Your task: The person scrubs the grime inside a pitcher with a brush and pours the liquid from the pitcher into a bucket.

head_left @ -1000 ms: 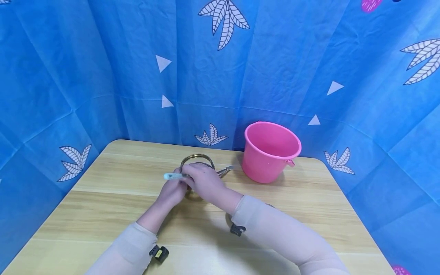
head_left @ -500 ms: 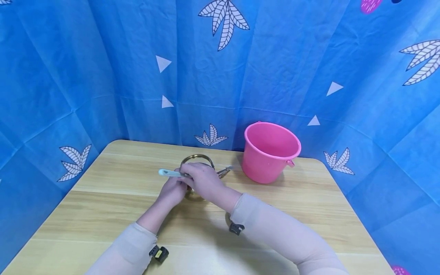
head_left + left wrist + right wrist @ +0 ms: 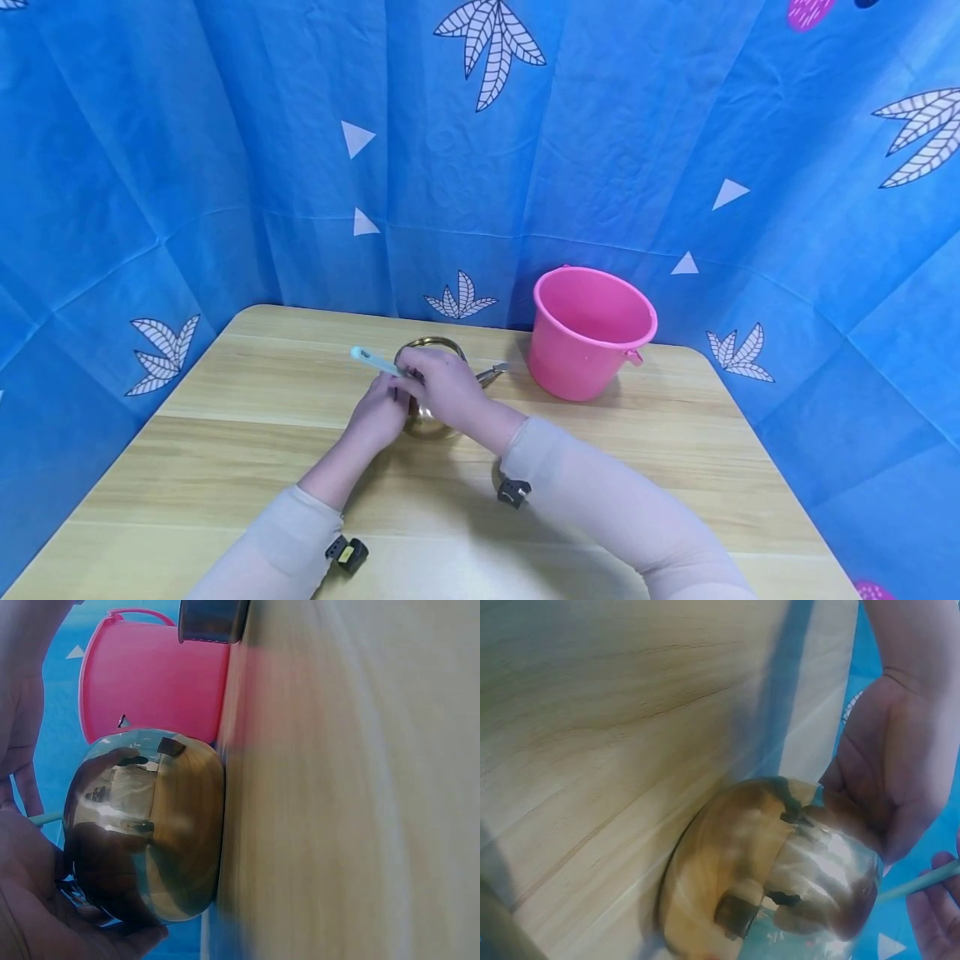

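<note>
A shiny gold teapot (image 3: 429,426) stands on the wooden table, its spout (image 3: 489,375) pointing right and its gold rim arching behind the hands. On its left side my left hand (image 3: 378,414) grips the handle; in the left wrist view this hand (image 3: 34,904) wraps the handle beside the rounded, mirror-like body (image 3: 150,832). Above the teapot my right hand (image 3: 444,387) holds a slim light-blue handle (image 3: 373,360) with a hole at its end. The handle's end slants up to the left. Whatever is at its other end is hidden by the right hand.
A pink bucket (image 3: 581,358) stands at the back right of the table (image 3: 247,467), right of the spout. Under the right sleeve (image 3: 600,492) shows the edge of a round thing, mostly hidden. A blue patterned curtain (image 3: 457,175) hangs behind the table.
The free end of the light-blue handle first slid left, then tilted upward as my right hand turned and shifted slightly. The left hand and the teapot hold still.
</note>
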Available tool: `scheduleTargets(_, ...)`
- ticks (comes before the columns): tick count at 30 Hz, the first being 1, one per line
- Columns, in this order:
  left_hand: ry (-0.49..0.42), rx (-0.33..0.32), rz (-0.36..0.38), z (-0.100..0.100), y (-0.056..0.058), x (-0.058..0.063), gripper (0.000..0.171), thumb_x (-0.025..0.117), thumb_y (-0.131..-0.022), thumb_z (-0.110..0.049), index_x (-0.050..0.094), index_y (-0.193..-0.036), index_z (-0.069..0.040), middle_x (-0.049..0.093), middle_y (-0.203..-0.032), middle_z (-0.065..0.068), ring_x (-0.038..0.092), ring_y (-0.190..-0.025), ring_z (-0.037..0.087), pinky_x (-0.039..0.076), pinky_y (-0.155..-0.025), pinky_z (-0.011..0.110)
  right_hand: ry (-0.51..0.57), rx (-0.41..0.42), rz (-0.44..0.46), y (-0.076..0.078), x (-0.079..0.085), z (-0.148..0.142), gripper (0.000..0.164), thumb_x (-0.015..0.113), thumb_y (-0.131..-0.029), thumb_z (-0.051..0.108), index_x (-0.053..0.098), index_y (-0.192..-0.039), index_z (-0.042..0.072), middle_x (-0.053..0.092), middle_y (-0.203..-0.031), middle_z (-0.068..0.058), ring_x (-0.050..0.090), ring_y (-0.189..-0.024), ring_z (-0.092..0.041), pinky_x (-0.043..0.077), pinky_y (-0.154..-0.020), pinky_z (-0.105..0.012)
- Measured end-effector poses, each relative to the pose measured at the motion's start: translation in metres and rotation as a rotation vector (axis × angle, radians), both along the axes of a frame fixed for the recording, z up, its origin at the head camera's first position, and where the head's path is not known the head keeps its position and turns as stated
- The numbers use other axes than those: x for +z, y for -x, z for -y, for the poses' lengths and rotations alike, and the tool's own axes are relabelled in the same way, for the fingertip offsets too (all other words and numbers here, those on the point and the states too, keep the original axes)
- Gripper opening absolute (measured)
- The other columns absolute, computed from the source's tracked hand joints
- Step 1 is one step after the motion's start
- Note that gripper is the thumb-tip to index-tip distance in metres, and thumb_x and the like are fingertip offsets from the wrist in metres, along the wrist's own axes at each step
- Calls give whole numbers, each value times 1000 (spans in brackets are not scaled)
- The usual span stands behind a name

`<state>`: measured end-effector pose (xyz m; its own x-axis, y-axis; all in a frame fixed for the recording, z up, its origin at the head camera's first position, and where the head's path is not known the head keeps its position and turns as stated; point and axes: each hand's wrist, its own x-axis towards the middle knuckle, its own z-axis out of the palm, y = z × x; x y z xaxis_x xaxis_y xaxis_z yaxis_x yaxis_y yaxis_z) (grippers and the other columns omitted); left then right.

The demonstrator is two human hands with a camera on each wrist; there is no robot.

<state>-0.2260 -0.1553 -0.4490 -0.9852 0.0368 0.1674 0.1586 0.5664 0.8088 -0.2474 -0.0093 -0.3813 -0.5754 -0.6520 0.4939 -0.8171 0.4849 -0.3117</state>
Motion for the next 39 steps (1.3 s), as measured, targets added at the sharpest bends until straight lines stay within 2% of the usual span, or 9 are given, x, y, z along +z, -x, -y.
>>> scheduleTargets(3, 16, 19, 18, 0, -1, 1, 27, 33, -108, -20, 55, -112, -5, 59, -92, 9, 56, -81, 24, 48, -72, 37, -3, -2, 14, 2, 1, 1, 15, 73, -92, 25, 61, -88, 18, 64, -77, 8, 53, -66, -7, 44, -64, -22)
scheduleTargets(7, 47, 41, 39, -1, -2, 2, 38, 30, -108, -22, 53, -124, 3, 58, -109, 18, 56, -101, 34, 49, -87, 48, 20, -18, 69, 6, 3, 3, 14, 74, -92, 23, 62, -89, 16, 66, -77, 7, 55, -67, -7, 46, -65, -21)
scheduleTargets(14, 56, 48, 73, -2, -1, 3, 52, 29, -108, -24, 34, -148, 9, 49, -139, 32, 47, -130, 45, 40, -105, 61, 72, -61, 176, 14, 5, 5, 17, 75, -90, 24, 62, -85, 16, 69, -78, 7, 63, -72, -6, 51, -69, -21)
scheduleTargets(18, 56, 59, 84, -2, 1, 3, 56, 30, -108, -26, 30, -149, 13, 47, -140, 35, 44, -133, 47, 38, -107, 62, 95, -78, 251, 17, 9, 5, 17, 75, -91, 26, 63, -85, 15, 69, -77, 8, 65, -74, -7, 52, -69, -22)
scheduleTargets(22, 58, 70, 94, -2, 1, 4, 55, 29, -108, -26, 34, -145, 13, 49, -138, 34, 46, -132, 47, 38, -107, 61, 125, -91, 334, 19, 11, 4, 15, 74, -91, 26, 64, -86, 16, 68, -77, 9, 64, -73, -6, 51, -67, -22)
scheduleTargets(29, 54, 81, 105, -2, 1, 5, 55, 29, -108, -29, 38, -141, 13, 53, -130, 31, 52, -124, 45, 42, -104, 60, 171, -111, 367, 23, 11, 3, 17, 75, -90, 26, 63, -85, 15, 67, -75, 7, 60, -67, -7, 48, -60, -23)
scheduleTargets(32, 51, 85, 108, -3, 0, 5, 53, 30, -108, -29, 40, -139, 13, 55, -126, 30, 54, -121, 44, 43, -103, 60, 199, -120, 386, 25, 10, 2, 17, 75, -90, 25, 63, -85, 15, 70, -77, 1, 59, -67, -7, 47, -59, -22)
scheduleTargets(37, 37, 84, 109, -3, 0, 5, 53, 32, -108, -28, 39, -139, 14, 53, -130, 32, 52, -125, 46, 41, -105, 59, 248, -128, 429, 29, 12, 0, 17, 75, -90, 24, 63, -86, 12, 73, -81, -10, 58, -65, -8, 44, -56, -22)
scheduleTargets(39, 35, 83, 105, -3, 0, 5, 53, 32, -108, -27, 39, -139, 15, 53, -130, 33, 52, -125, 46, 41, -105, 59, 262, -138, 444, 30, 12, -1, 17, 75, -91, 23, 64, -86, 12, 73, -81, -8, 59, -65, -8, 45, -57, -22)
